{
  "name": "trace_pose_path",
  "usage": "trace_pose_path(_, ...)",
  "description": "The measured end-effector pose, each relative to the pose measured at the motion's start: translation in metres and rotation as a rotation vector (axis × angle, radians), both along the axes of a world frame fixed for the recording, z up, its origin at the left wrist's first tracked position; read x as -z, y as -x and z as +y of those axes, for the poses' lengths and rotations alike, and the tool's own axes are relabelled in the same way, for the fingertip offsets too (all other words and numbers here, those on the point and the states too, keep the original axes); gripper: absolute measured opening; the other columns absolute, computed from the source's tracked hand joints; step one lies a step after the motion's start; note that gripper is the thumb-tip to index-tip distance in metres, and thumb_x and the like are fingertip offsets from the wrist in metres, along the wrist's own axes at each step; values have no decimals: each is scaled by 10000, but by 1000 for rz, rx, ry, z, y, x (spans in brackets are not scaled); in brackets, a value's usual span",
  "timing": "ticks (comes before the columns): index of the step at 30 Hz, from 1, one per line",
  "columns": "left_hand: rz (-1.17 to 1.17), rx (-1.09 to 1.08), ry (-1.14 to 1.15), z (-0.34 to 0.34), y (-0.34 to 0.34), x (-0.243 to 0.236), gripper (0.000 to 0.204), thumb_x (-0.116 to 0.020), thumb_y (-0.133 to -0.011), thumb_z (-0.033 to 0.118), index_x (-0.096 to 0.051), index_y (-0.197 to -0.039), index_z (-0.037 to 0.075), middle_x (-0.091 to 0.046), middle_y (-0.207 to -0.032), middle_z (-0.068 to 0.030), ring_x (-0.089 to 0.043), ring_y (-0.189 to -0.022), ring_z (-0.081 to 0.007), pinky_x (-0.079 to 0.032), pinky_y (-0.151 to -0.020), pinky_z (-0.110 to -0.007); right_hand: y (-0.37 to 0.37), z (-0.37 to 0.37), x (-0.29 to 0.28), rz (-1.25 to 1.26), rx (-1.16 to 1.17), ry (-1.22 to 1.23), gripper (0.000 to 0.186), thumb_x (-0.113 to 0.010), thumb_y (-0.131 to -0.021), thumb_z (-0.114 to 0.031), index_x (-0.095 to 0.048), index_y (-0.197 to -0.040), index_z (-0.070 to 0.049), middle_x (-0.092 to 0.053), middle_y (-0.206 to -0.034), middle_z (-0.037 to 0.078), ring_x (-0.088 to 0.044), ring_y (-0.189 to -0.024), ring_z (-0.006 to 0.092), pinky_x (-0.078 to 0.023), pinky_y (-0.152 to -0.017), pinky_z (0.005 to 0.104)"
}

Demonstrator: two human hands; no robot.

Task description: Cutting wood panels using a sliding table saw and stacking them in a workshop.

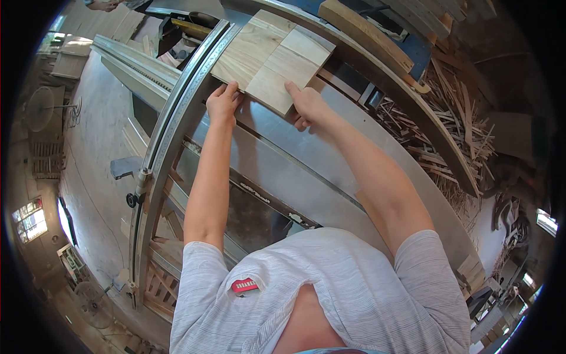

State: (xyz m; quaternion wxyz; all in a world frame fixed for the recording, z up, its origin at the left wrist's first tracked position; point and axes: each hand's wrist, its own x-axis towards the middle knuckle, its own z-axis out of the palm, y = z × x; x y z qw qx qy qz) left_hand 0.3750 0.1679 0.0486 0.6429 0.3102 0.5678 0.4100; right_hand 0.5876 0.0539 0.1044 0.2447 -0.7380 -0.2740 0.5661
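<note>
Pale wooden boards (274,59): edge to edge, upper centre of frame | my left hand (224,103): thumb and fingers pinching their lower-left edge | my right hand (309,106): thumb on top, fingers curled under lower-right corner | metal rail (184,94) just left | offcuts (463,112) heaped upper right

The person wears a pale grey-white shirt (348,265) with fine, closely set stripes and a loose, slightly creased fit. The left sleeve (199,268) and right sleeve (421,259) are short, ending around the elbows. The neckline (284,321) opens in a narrow V. A small red rectangle (244,285) with pale lettering shows at the left chest. Forearms, left hand (223,105) and right hand (309,107) are bare.
</note>
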Motion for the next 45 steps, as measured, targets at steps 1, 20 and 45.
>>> trace_pose_path(1,14,-26,-4,2,1,3,521,-782,-914,137,-552,-1311,-109,-682,-1094,-133,-672,-926,-198,-598,-774,-326,-1,3,-1,-7,-15,44,837,-422,-981,-682,-640,-968,126,-697,-777,224,-703,-580,279,-540,-490,403)
trace_pose_path(20,1449,616,-838,53,3,-67,943,-757,-761,698,-509,-1507,176,-387,-1549,-186,-311,-1465,-352,-224,-1175,-535,10,12,-6,78,67,43,904,-402,-991,-719,-557,-1031,170,-653,-757,277,-656,-486,285,-460,-361,370)
trace_pose_path(45,1597,796,-542,135,-6,-102,1172,-738,-613,868,-453,-1557,236,-335,-1601,-214,-285,-1499,-397,-282,-1158,-580,20,94,-11,87,-49,49,1018,-392,-955,-780,-599,-1017,215,-679,-743,293,-675,-503,295,-497,-379,351)
